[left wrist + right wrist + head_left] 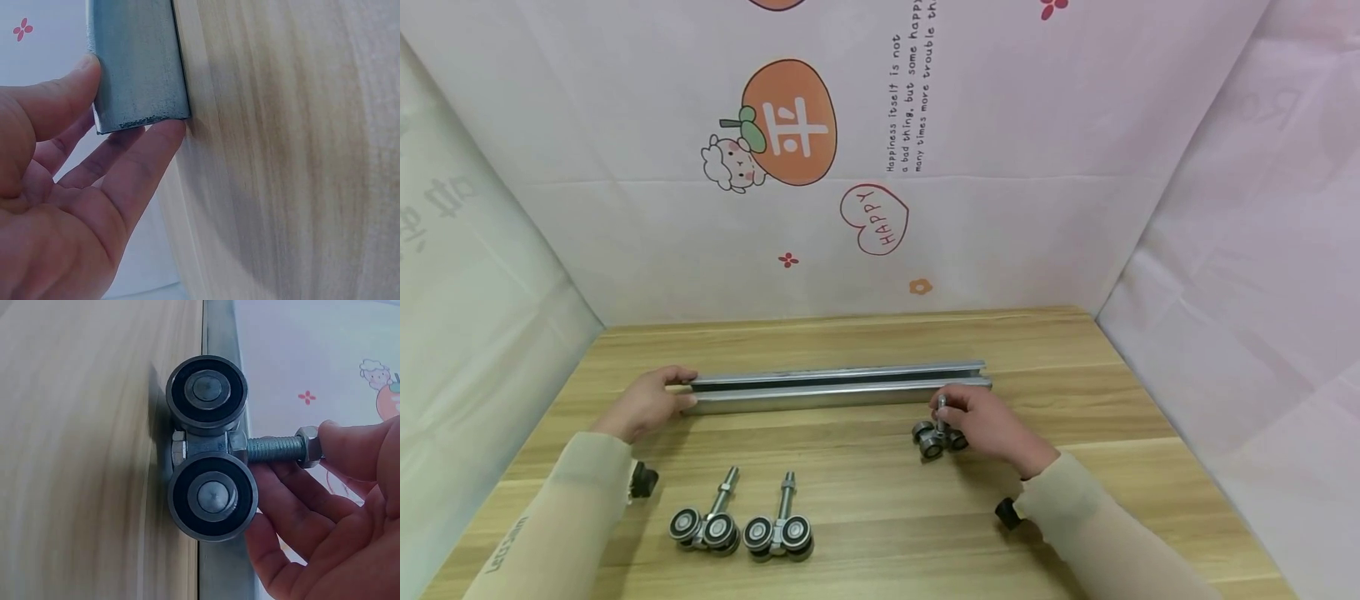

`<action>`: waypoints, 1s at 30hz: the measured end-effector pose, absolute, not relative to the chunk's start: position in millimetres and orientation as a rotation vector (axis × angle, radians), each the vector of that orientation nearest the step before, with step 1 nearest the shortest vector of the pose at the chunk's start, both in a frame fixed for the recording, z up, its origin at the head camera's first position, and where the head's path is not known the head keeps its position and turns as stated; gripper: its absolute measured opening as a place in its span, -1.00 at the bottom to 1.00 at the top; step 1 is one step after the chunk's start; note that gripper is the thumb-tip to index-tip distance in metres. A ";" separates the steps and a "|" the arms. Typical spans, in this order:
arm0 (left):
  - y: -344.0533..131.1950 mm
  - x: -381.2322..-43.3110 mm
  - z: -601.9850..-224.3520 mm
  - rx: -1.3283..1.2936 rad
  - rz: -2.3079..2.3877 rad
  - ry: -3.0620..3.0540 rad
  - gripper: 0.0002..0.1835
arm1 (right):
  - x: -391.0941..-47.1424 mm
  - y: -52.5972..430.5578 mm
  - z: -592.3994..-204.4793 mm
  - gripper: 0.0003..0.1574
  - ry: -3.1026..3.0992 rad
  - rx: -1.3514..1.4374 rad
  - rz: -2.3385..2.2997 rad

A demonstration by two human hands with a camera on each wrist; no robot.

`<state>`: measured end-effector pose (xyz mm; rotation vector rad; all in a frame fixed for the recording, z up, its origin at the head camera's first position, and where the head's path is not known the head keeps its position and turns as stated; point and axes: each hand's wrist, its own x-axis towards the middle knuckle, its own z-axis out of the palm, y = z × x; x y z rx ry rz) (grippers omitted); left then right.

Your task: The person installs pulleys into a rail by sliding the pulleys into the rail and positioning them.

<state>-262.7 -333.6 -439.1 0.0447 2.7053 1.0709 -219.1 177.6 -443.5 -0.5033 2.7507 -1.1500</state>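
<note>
A grey metal channel rail (835, 389) lies across the table with its slot facing up. At its left end my left hand (651, 402) pinches the rail, thumb on the near side wall; in the left wrist view a finger (147, 165) touches the cut end. My right hand (988, 421) holds a four-wheeled roller trolley (212, 447) by its threaded bolt (275, 449), just in front of the rail's right end. The bolt points upward with the wheels below. The right wrist view shows the thumb at the nut (309, 447) and fingers along the bolt and a wheel.
Two more roller trolleys, one at left (703, 529) and one beside it (778, 533), rest on the wooden table (880, 508) near the front, bolts pointing away. A printed white cloth (1000, 208) stands behind the table, with pale cloth walls at both sides.
</note>
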 end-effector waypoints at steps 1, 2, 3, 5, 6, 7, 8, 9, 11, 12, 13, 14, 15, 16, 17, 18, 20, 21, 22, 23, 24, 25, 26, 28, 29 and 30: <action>-333.5 -262.5 -439.1 0.047 1.071 2.705 -0.41 | -219.2 179.9 -443.8 -0.82 2.754 -0.497 -1.150; -333.5 -262.4 -439.2 0.046 1.073 2.702 -0.41 | -219.4 182.0 -443.9 -0.82 2.756 -0.490 -1.156; -333.3 -262.3 -439.2 0.045 1.077 2.700 -0.41 | -219.5 184.3 -443.7 -0.82 2.761 -0.487 -1.156; -333.1 -262.2 -439.4 0.045 1.083 2.697 -0.41 | -219.9 188.7 -443.7 -0.82 2.760 -0.476 -1.167; -332.8 -262.0 -439.3 0.044 1.087 2.694 -0.41 | -220.1 190.8 -443.4 -0.82 2.759 -0.476 -1.172; -332.6 -261.8 -439.1 0.041 1.087 2.693 -0.41 | -220.4 192.8 -443.3 -0.82 2.761 -0.479 -1.173; -332.5 -261.9 -439.1 0.037 1.090 2.691 -0.41 | -220.7 194.8 -442.7 -0.82 2.762 -0.479 -1.177; -332.5 -262.0 -439.0 0.036 1.091 2.692 -0.41 | -220.9 196.8 -442.3 -0.82 2.766 -0.478 -1.175; -332.4 -262.1 -438.6 0.035 1.087 2.693 -0.41 | -221.3 200.5 -441.4 -0.82 2.775 -0.471 -1.163; -332.3 -262.1 -438.4 0.033 1.084 2.694 -0.41 | -221.5 202.3 -440.8 -0.82 2.779 -0.468 -1.157; -332.3 -262.3 -438.4 0.033 1.080 2.696 -0.41 | -221.6 203.9 -440.2 -0.82 2.779 -0.459 -1.157; -332.3 -262.4 -438.3 0.033 1.079 2.697 -0.41 | -221.6 205.5 -439.6 -0.81 2.782 -0.445 -1.154; -332.3 -262.5 -438.2 0.035 1.075 2.699 -0.41 | -221.6 207.2 -439.3 -0.81 2.783 -0.438 -1.151; -332.2 -262.5 -438.2 0.035 1.072 2.700 -0.41 | -221.7 208.7 -438.9 -0.81 2.779 -0.424 -1.156; -332.2 -262.6 -438.3 0.034 1.070 2.701 -0.41 | -221.5 210.2 -438.4 -0.80 2.781 -0.414 -1.157; -332.2 -262.8 -438.4 0.035 1.070 2.701 -0.41 | -221.3 211.8 -438.0 -0.80 2.783 -0.407 -1.160; -332.2 -262.9 -438.4 0.037 1.073 2.700 -0.41 | -221.5 215.2 -437.7 -0.79 2.792 -0.395 -1.160; -332.1 -263.0 -438.3 0.038 1.074 2.699 -0.41 | -221.6 216.7 -437.6 -0.79 2.796 -0.394 -1.160; -332.3 -263.2 -438.5 0.039 1.076 2.698 -0.41 | -221.9 218.2 -437.9 -0.78 2.801 -0.385 -1.161; -332.5 -263.4 -438.6 0.044 1.081 2.697 -0.41 | -222.2 219.8 -438.2 -0.79 2.810 -0.385 -1.155; -332.7 -263.6 -438.7 0.047 1.084 2.698 -0.41 | -222.5 221.2 -438.3 -0.79 2.817 -0.380 -1.150; -332.8 -263.8 -438.7 0.051 1.088 2.697 -0.41 | -222.8 222.3 -438.0 -0.79 2.824 -0.374 -1.147; -333.1 -263.9 -438.8 0.052 1.090 2.697 -0.41 | -222.8 223.3 -437.6 -0.79 2.832 -0.369 -1.142; -333.6 -264.4 -439.2 0.056 1.093 2.698 -0.41 | -222.9 225.4 -436.8 -0.79 2.842 -0.362 -1.132; -333.7 -264.6 -439.1 0.056 1.095 2.697 -0.41 | -222.8 226.4 -435.9 -0.79 2.850 -0.358 -1.125; -333.7 -264.8 -439.1 0.055 1.090 2.700 -0.41 | -222.7 227.4 -435.3 -0.79 2.854 -0.352 -1.120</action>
